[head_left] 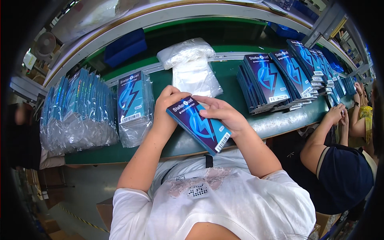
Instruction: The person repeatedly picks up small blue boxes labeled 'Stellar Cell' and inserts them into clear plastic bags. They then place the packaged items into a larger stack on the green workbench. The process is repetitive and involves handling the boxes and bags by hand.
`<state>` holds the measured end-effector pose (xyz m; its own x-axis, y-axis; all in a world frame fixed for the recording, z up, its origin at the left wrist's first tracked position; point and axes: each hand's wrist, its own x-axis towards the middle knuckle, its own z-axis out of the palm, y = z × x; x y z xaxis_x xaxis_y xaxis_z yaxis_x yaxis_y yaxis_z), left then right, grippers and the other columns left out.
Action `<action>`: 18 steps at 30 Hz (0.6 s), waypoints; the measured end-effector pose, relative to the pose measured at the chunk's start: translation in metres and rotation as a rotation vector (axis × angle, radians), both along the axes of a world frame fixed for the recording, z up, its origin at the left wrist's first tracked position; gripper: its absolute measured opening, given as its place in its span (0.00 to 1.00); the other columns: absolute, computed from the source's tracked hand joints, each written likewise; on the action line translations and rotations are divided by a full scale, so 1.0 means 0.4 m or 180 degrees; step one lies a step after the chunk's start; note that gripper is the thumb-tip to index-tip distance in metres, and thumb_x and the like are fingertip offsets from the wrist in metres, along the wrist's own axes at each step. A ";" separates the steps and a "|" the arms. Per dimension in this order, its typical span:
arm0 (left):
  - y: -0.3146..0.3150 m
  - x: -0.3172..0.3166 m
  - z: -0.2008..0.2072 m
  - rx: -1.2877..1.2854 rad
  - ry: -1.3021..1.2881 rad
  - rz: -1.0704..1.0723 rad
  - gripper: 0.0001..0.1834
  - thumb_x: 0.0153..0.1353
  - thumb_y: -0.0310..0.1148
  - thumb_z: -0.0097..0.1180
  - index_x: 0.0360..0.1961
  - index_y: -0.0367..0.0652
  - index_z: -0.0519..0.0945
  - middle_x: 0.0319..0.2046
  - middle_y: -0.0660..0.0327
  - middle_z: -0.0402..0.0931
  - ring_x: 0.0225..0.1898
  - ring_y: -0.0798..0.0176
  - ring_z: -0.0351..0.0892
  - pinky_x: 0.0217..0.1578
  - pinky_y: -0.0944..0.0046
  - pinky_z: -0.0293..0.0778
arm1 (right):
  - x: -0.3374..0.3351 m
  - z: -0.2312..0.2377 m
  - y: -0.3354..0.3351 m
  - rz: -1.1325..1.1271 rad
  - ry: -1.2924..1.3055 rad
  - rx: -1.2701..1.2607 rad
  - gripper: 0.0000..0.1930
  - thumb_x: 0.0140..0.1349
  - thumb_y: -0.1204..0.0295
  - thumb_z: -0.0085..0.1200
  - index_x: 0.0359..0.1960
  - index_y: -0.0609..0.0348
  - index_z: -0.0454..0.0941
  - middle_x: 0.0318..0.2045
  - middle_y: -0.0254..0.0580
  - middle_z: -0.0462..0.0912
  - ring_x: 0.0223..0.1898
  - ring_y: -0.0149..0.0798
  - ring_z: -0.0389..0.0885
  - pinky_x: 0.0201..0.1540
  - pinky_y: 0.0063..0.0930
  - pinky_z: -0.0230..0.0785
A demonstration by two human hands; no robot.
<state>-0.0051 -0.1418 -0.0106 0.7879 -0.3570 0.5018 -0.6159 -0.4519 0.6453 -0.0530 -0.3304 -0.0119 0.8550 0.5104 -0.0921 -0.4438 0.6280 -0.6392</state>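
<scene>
Head-worn wide-FOV fisheye cam, L of pair, faces down, nr hands (229, 117) & workbench (229, 78).

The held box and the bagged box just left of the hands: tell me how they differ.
The held box shows no bag around it; the bagged box is in clear plastic.
The held box is between the left hand and right hand; the bagged box is at the front of a group on the bench.
The held box slants in the view; the bagged box appears nearly straight.
Both share a purple-and-teal lightning-bolt design.
</scene>
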 end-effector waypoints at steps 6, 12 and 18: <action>-0.001 -0.001 -0.005 -0.0713 0.1551 0.0433 0.09 0.53 0.22 0.58 0.37 0.36 0.82 0.26 0.61 0.75 0.29 0.66 0.77 0.31 0.70 0.72 | -0.006 0.010 -0.054 -0.0292 -0.0052 -0.0706 0.29 0.58 0.80 0.54 0.61 0.76 0.59 0.47 0.49 0.77 0.43 0.33 0.81 0.46 0.24 0.75; 0.006 -0.011 -0.007 -0.0494 0.1358 0.0207 0.08 0.57 0.22 0.56 0.39 0.31 0.80 0.30 0.62 0.74 0.28 0.71 0.75 0.30 0.72 0.73 | -0.022 0.024 -0.043 -0.1046 -0.0051 -0.1360 0.27 0.59 0.79 0.53 0.60 0.75 0.60 0.44 0.46 0.78 0.42 0.30 0.79 0.43 0.22 0.74; -0.019 -0.058 0.050 0.0293 0.0392 -0.0089 0.09 0.55 0.19 0.55 0.38 0.37 0.80 0.30 0.60 0.74 0.28 0.69 0.75 0.32 0.70 0.73 | -0.022 -0.030 0.003 -0.1779 -0.0133 -0.1706 0.13 0.58 0.78 0.56 0.43 0.69 0.71 0.36 0.41 0.80 0.35 0.27 0.77 0.39 0.19 0.69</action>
